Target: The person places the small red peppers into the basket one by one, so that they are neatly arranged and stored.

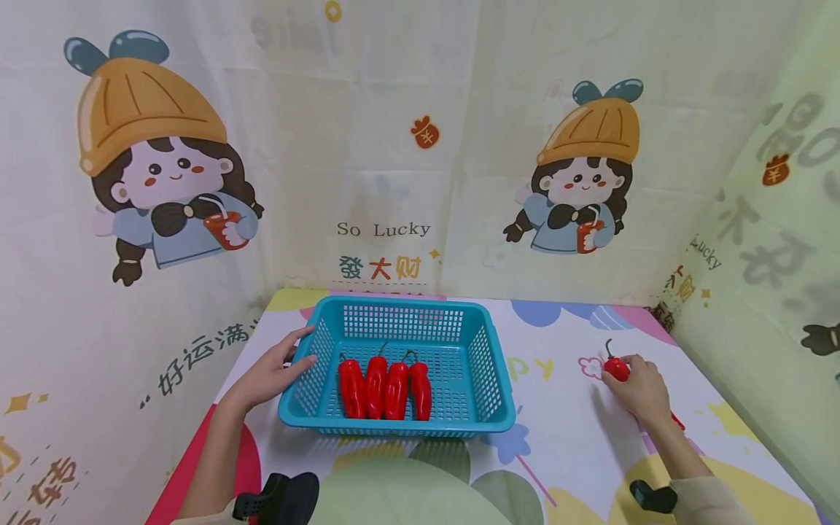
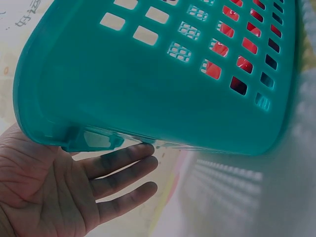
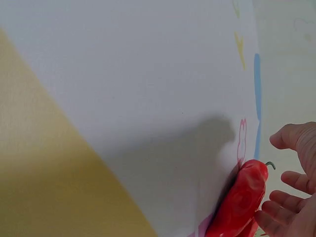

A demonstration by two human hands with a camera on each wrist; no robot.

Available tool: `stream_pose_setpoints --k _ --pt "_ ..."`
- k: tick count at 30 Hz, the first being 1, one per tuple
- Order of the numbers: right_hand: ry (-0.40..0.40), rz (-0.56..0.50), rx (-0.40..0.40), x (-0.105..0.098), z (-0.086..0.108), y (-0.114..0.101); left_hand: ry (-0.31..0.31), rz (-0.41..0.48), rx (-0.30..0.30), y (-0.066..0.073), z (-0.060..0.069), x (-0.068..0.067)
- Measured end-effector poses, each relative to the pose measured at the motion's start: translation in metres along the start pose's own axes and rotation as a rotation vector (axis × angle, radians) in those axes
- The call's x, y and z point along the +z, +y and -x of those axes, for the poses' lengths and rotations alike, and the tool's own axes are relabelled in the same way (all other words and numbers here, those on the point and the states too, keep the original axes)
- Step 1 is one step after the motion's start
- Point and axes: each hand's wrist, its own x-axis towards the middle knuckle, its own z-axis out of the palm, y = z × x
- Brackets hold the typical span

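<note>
A blue-green plastic basket (image 1: 429, 426) stands on the table, with several red peppers (image 1: 397, 390) lying side by side in it. At its left side is my left hand (image 1: 275, 368), fingertips touching the rim. In the left wrist view, the left hand's fingers (image 2: 123, 185) are fairly straight under the rim; the basket hides the thumb. My right hand (image 1: 639, 390) is beside a red pepper (image 3: 242, 202) on the table at the right. Its thumb (image 3: 284, 138) stands apart from the pepper, and its fingers are loosely bent. Another red pepper (image 3: 251, 229) shows partly behind that one.
The table (image 1: 551, 423) has a colourful printed cover. Cloth with cartoon figures (image 1: 577, 175) hangs at the back and both sides. A red piece (image 1: 677, 421) peeks out beside my right wrist. Black wrist mounts (image 1: 282, 499) sit on both forearms.
</note>
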Motion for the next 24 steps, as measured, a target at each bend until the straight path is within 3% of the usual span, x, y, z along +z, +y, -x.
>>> stream_pose_setpoints --k 9,24 --pt "-0.062 0.016 0.045 -0.0002 -0.0008 0.0021 -0.001 0.000 -0.003 -0.0002 -0.0006 0.0000" --pt "-0.094 0.078 0.031 -0.0019 0.0010 0.0071 0.002 -0.006 0.013 -0.0007 -0.0007 -0.0005"
